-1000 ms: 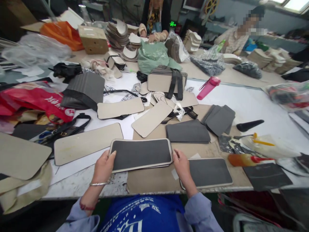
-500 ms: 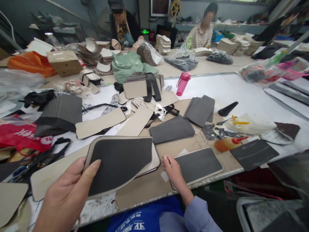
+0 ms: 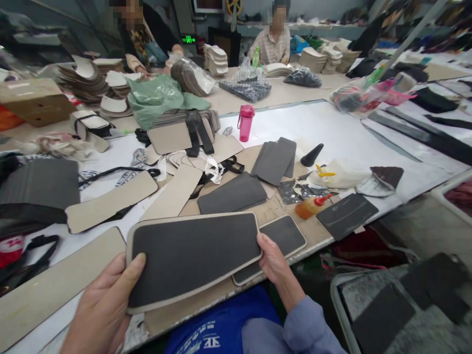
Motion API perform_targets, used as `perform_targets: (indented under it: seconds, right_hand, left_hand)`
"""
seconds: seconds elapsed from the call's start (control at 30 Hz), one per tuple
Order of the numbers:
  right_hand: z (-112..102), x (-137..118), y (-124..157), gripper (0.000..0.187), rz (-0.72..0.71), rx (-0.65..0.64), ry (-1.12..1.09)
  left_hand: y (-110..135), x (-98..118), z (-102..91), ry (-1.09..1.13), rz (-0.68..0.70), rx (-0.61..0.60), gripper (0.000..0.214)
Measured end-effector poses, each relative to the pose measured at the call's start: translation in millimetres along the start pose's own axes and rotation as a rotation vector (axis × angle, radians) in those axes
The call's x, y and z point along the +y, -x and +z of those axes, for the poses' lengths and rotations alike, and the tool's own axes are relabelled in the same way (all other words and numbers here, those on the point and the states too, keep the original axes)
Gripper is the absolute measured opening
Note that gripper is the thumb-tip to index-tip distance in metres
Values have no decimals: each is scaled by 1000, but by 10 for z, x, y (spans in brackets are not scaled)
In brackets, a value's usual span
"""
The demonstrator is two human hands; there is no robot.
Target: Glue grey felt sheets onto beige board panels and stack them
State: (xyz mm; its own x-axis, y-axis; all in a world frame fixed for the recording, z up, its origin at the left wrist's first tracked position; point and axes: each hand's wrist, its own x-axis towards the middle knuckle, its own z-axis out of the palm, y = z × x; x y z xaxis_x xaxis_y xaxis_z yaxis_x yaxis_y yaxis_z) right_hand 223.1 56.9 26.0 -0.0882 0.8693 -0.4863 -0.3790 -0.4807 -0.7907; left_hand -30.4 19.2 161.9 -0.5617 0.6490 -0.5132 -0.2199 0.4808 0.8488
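Note:
Between my two hands is a panel [image 3: 195, 258], a beige board faced with a dark grey sheet that leaves a pale border. My left hand [image 3: 106, 300] grips its left end, thumb on the grey face. At the right end my right hand [image 3: 275, 260] pinches the edge; its fingers behind are partly hidden. A similar grey-faced panel [image 3: 285, 235] lies on the table behind my right hand, partly covered by the held one. Beyond it are dark grey sheets in a pile [image 3: 232, 192] and a second pile [image 3: 273, 161].
An amber glue bottle [image 3: 308, 208] with a red tip lies near a dark sheet [image 3: 346, 216]. A pink bottle [image 3: 246, 124] stands farther back. Strapped beige boards [image 3: 173, 139] sit left of it. Two people work across the table. A bin [image 3: 387, 314] stands at lower right.
My right hand has taken hold of the panel's right end. The grey sheet, whose right corner was curled or angled, now covers the board evenly. The view has swung right.

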Motion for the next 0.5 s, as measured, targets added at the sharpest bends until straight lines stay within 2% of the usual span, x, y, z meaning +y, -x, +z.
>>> perform_targets:
  seconds: [0.1,0.2,0.27,0.33,0.43,0.5]
  right_hand:
    - [-552,-166,15,42,-108,271,386]
    - [-1008,-324,-5,43,-144,387,537]
    - [-1246,-402,-44,43,-155,427,631]
    - [-1451,-436,-104,45,-173,442,802]
    - [-1704,-416,-208,49,-214,388,1150]
    - [-1809,-395,-259,53,-331,365,1380]
  left_hand:
    - [-78,-431,335,117,-195,-170,51]
    - [-156,-1012,680,134,-280,-306,46]
    - [-206,-1352,886,24,-210,-398,42]
    - [-257,-1592,1049,-242,-70,-448,39]
    - [-319,-1762,1181,-431,-3,-367,32]
    - [-325,-1785,1200,-506,17,-302,30]
